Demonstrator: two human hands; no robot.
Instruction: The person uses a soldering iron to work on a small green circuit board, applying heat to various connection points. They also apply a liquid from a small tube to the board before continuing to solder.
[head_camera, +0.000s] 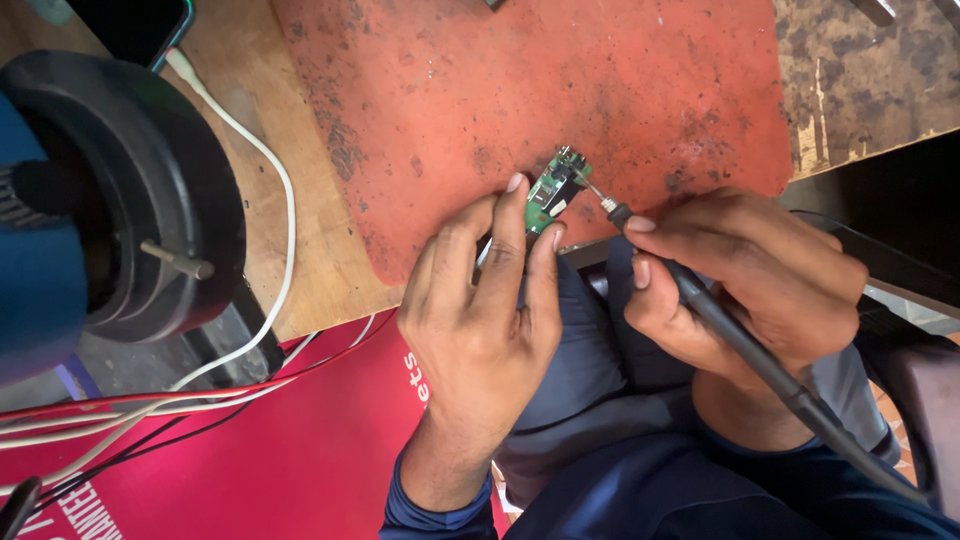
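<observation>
My left hand (480, 310) pinches a small green circuit board (547, 197) by its edges, with my fingertips (514, 184) on top and my thumb at the side. The board sits just past my fingers, over the edge of the red mat (520, 90). It looks very light and stiff, like a thin hard cracker. I think it is fragile, because tiny parts stick up from it and could snap off. So the bare edges are the best place to hold it, not the little parts on its face.

My right hand (740, 280) is closed around a soldering iron (700, 300), held like a pencil. Its thin metal tip (592, 190) touches the far end of the board, just beside my left fingers. The tip is likely hot, so the dark handle is the safe part to grip. A black cord runs back from it past my wrist.

Further left of my left hand, a white cable (275, 170) curves over the wooden table (240, 70). A big round black machine (120, 190) stands past that. Red and black wires (150, 400) lie near my left arm.
</observation>
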